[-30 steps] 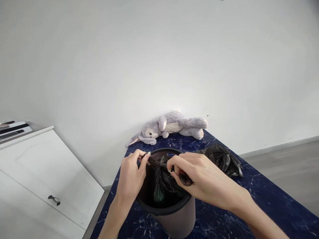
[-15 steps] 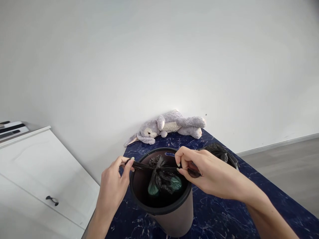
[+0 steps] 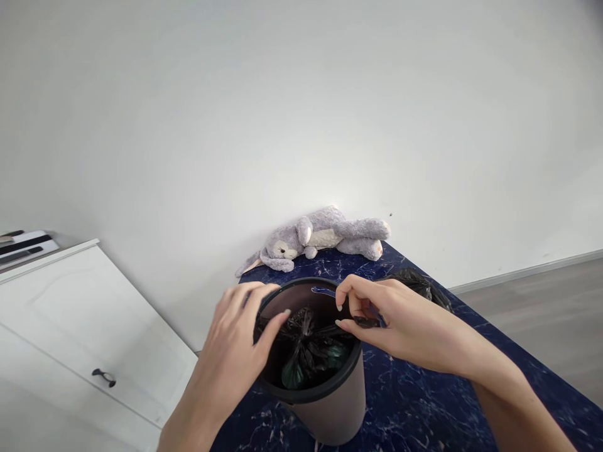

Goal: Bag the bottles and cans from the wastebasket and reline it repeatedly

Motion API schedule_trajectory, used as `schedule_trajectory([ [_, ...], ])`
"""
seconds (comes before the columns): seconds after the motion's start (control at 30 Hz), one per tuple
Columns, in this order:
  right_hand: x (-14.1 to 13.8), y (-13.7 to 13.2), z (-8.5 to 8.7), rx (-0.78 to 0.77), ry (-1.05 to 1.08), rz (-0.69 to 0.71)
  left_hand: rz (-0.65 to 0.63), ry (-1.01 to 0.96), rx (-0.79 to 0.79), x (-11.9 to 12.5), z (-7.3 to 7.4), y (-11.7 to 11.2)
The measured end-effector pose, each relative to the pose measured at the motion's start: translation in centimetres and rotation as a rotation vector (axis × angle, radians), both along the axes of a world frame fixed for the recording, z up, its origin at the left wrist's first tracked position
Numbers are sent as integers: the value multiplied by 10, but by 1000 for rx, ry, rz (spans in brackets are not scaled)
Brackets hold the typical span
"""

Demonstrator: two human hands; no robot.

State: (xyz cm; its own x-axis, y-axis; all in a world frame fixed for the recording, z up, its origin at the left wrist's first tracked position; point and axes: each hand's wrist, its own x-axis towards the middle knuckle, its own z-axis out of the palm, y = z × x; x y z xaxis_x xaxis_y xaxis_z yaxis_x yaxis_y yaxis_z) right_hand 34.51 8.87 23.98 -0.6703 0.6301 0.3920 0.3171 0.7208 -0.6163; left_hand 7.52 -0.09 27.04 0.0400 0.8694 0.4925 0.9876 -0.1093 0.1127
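Observation:
A black garbage bag [image 3: 306, 345], knotted at its top and with green contents showing through, sits inside a grey-brown trash bin [image 3: 330, 414] with a dark rim. My left hand [image 3: 240, 333] is at the bin's left rim, thumb and fingers spread apart around the bag's left end. Over the right rim, my right hand [image 3: 377, 307] pinches the bag's right tail between thumb and fingers. Part of that black plastic shows beneath its palm.
The bin stands on a dark blue marble-patterned table [image 3: 400, 395]. A grey plush bunny [image 3: 320, 235] lies behind it against the white wall. More black plastic [image 3: 414, 282] lies behind my right hand. A white cabinet [image 3: 94, 326] stands at left.
My left hand has let go of the bag's left tail, opened and shifted right over the rim. The knotted bag has dropped slightly lower in the bin. My right hand keeps its pinch.

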Motion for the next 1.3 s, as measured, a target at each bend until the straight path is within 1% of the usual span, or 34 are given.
schedule_trajectory([
  [0.07, 2, -1, 1, 9, 23, -14, -105, -3, -132, 10, 2, -1],
  [0.13, 3, -2, 2, 16, 51, -15, -162, -18, -240, 17, 5, 0],
  [0.27, 3, -4, 6, -3, 96, 2, -171, -59, -379, 21, 8, 2],
  [0.33, 1, -6, 7, -16, 106, 8, -142, -73, -392, 20, 9, 3],
  [0.4, -3, -9, 9, -21, 120, 27, -94, -91, -351, 20, 11, 5],
  [0.47, -9, -12, 8, -20, 146, 51, -52, -110, -277, 21, 14, 7],
  [0.57, -20, -16, 6, -34, 209, 52, -25, -119, -125, 27, 20, 8],
  [0.63, -26, -18, 5, -66, 255, 38, -35, -94, 1, 36, 24, 5],
  [0.7, -31, -20, 6, -99, 307, 55, -80, -28, 118, 47, 29, 0],
  [0.73, -32, -21, 6, -112, 335, 70, -122, 20, 159, 53, 31, -3],
  [0.8, -32, -23, 8, -123, 389, 95, -231, 132, 187, 64, 35, -8],
  [0.87, -32, -25, 9, -105, 432, 96, -324, 242, 181, 73, 39, -13],
  [0.93, -32, -25, 9, -68, 462, 95, -368, 319, 210, 78, 41, -15],
  [1.0, -33, -24, 9, -33, 499, 82, -361, 340, 277, 80, 42, -17],
  [1.07, -36, -23, 9, -4, 569, 48, -303, 291, 361, 78, 40, -21],
  [1.1, -37, -22, 9, 14, 616, 25, -254, 246, 407, 77, 36, -24],
  [1.17, -37, -22, 11, 64, 725, -37, -138, 131, 503, 72, 25, -32],
  [1.23, -36, -24, 12, 132, 838, -113, -38, 0, 569, 65, 5, -45],
  [1.3, -34, -30, 11, 208, 943, -203, 24, -130, 581, 57, -23, -59],
])
